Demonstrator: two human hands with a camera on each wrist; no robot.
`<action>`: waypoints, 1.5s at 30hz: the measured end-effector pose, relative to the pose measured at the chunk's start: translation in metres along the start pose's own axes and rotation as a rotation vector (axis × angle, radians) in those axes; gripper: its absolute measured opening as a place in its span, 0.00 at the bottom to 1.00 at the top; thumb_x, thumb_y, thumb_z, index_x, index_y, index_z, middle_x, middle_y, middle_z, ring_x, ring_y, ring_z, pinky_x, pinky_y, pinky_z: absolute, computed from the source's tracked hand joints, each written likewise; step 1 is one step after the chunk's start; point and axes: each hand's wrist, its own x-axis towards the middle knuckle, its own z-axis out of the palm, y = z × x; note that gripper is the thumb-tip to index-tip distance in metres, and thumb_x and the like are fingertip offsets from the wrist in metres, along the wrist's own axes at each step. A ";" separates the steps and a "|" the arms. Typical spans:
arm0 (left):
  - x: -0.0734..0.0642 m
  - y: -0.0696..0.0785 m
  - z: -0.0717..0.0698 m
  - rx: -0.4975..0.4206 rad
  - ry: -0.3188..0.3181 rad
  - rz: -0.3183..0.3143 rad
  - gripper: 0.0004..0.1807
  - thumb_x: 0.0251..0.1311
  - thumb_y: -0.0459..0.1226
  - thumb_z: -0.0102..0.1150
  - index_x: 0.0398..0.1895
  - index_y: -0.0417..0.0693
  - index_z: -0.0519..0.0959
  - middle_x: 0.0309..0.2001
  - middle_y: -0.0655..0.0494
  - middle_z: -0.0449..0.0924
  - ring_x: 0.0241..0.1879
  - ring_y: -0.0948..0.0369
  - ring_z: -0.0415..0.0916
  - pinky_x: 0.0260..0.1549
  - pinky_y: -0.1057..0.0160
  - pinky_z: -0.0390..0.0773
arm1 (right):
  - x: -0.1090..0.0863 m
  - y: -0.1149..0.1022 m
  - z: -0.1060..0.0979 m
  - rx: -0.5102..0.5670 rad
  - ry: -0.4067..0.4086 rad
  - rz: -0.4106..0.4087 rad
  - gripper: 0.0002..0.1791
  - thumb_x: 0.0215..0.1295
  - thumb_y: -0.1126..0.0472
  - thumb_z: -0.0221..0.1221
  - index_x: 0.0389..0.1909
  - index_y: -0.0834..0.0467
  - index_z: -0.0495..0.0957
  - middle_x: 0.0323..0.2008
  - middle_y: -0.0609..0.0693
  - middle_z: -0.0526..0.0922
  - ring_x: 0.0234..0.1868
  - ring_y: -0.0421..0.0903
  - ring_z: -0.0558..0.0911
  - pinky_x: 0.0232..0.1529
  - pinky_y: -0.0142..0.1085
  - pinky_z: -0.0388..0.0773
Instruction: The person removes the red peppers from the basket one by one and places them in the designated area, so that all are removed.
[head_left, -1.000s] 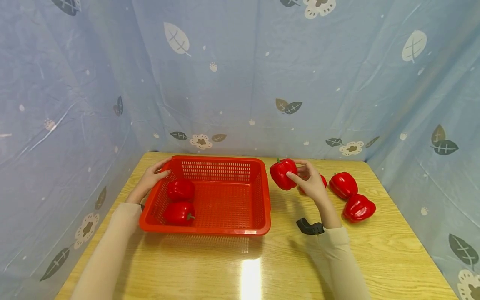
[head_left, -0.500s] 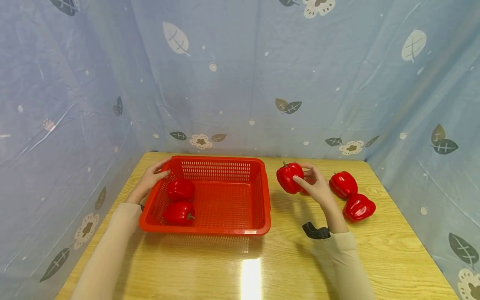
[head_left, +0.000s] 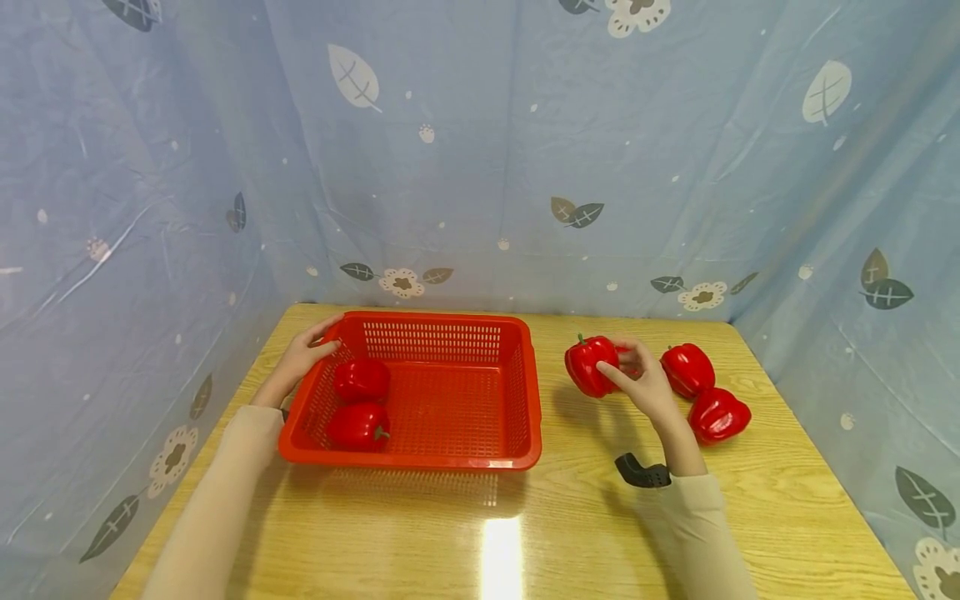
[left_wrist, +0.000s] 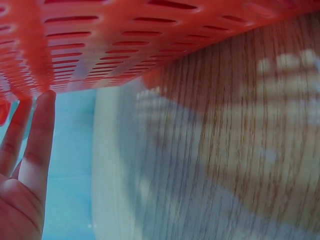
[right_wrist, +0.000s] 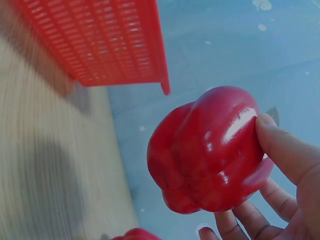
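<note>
One held pepper (head_left: 585,368) hangs apart from basket rim (head_left: 412,461).

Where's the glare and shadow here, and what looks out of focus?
Head view: white glare on the wood-grain table, in front of the red plastic basket; left wrist view: light patches and shadow across the table; right wrist view: highlights on the red bell pepper, soft-edged shadow on the table, curtain behind slightly blurred.

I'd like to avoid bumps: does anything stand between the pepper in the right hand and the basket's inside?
From the side, only the right wall of the red basket does. Nothing else visible stands between that wall and the held pepper.
</note>
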 end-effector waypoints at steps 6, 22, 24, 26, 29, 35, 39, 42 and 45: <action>-0.001 0.002 0.001 -0.003 0.002 0.006 0.31 0.66 0.39 0.51 0.71 0.51 0.56 0.66 0.37 0.58 0.44 0.69 0.73 0.35 0.68 0.80 | -0.003 0.013 -0.007 -0.062 0.016 0.003 0.31 0.61 0.49 0.59 0.60 0.59 0.63 0.47 0.59 0.73 0.45 0.48 0.72 0.38 0.29 0.75; -0.005 0.013 0.002 -0.037 -0.001 -0.007 0.31 0.66 0.36 0.50 0.71 0.47 0.55 0.65 0.34 0.58 0.44 0.63 0.75 0.33 0.67 0.80 | -0.021 0.034 -0.019 -0.140 0.052 0.032 0.31 0.61 0.50 0.59 0.60 0.60 0.63 0.48 0.61 0.71 0.48 0.52 0.72 0.39 0.30 0.75; -0.007 0.019 0.004 -0.049 -0.005 -0.007 0.31 0.66 0.34 0.49 0.71 0.44 0.55 0.65 0.33 0.58 0.45 0.60 0.75 0.33 0.67 0.80 | -0.023 0.038 -0.020 -0.165 0.054 0.038 0.31 0.61 0.49 0.59 0.60 0.60 0.63 0.49 0.61 0.72 0.48 0.54 0.72 0.40 0.32 0.75; -0.010 0.025 0.006 -0.046 -0.005 -0.004 0.31 0.66 0.33 0.49 0.71 0.41 0.54 0.65 0.32 0.58 0.46 0.58 0.74 0.32 0.67 0.80 | -0.024 0.042 -0.021 -0.185 0.059 0.042 0.32 0.61 0.48 0.59 0.60 0.59 0.63 0.49 0.61 0.72 0.49 0.55 0.73 0.41 0.34 0.75; -0.011 0.026 0.006 -0.037 -0.005 -0.001 0.31 0.66 0.33 0.48 0.70 0.40 0.53 0.65 0.31 0.57 0.46 0.60 0.74 0.33 0.68 0.80 | -0.027 0.046 -0.024 -0.211 0.064 0.040 0.32 0.61 0.48 0.59 0.60 0.59 0.63 0.49 0.62 0.73 0.49 0.57 0.73 0.41 0.36 0.75; -0.003 0.010 0.002 -0.011 0.002 0.006 0.31 0.66 0.37 0.50 0.71 0.47 0.55 0.66 0.36 0.57 0.44 0.69 0.73 0.35 0.69 0.80 | -0.031 0.048 -0.030 -0.244 0.064 0.048 0.33 0.61 0.47 0.58 0.61 0.60 0.62 0.50 0.63 0.72 0.49 0.58 0.73 0.42 0.39 0.74; 0.000 0.002 0.001 -0.001 0.002 0.013 0.31 0.66 0.39 0.50 0.71 0.51 0.55 0.67 0.36 0.57 0.44 0.71 0.72 0.35 0.69 0.80 | -0.032 0.050 -0.033 -0.279 0.062 0.042 0.33 0.61 0.47 0.58 0.61 0.61 0.62 0.49 0.63 0.73 0.48 0.58 0.74 0.43 0.40 0.74; -0.001 0.000 0.000 0.001 0.008 0.014 0.31 0.66 0.40 0.51 0.71 0.52 0.56 0.66 0.36 0.57 0.44 0.71 0.72 0.35 0.68 0.80 | -0.032 0.051 -0.036 -0.292 0.066 0.038 0.33 0.61 0.47 0.58 0.61 0.61 0.62 0.49 0.63 0.73 0.48 0.59 0.74 0.45 0.44 0.75; -0.002 0.002 0.001 0.010 0.012 0.010 0.31 0.66 0.40 0.50 0.71 0.52 0.56 0.66 0.37 0.57 0.45 0.72 0.71 0.35 0.69 0.79 | -0.034 0.050 -0.038 -0.290 0.067 0.045 0.33 0.61 0.46 0.58 0.61 0.61 0.62 0.50 0.64 0.73 0.50 0.61 0.74 0.47 0.51 0.75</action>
